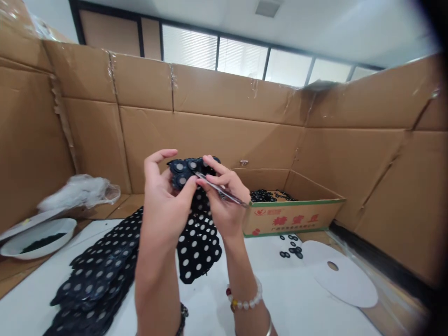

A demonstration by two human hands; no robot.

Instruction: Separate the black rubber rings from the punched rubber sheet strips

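A black sheet with rows of round holes point(199, 242) hangs down from my hands over the white table. My left hand point(164, 191) grips its upper end, thumb pressed on the near side and index finger raised. In my right hand point(227, 191) is a pair of slim metal tweezers point(224, 190), tips against the sheet near my left thumb. The right fingers also touch the sheet's top edge. A stack of similar perforated black sheets point(101, 275) lies left of my left forearm.
An open carton point(294, 217) at the right holds small black ring pieces point(262, 196). Several loose rings point(296, 251) lie before it, beside a white disc point(343, 275). A white bowl point(66, 228) with dark contents and crumpled plastic point(80, 191) are left. Cardboard walls point(210, 135) surround the table.
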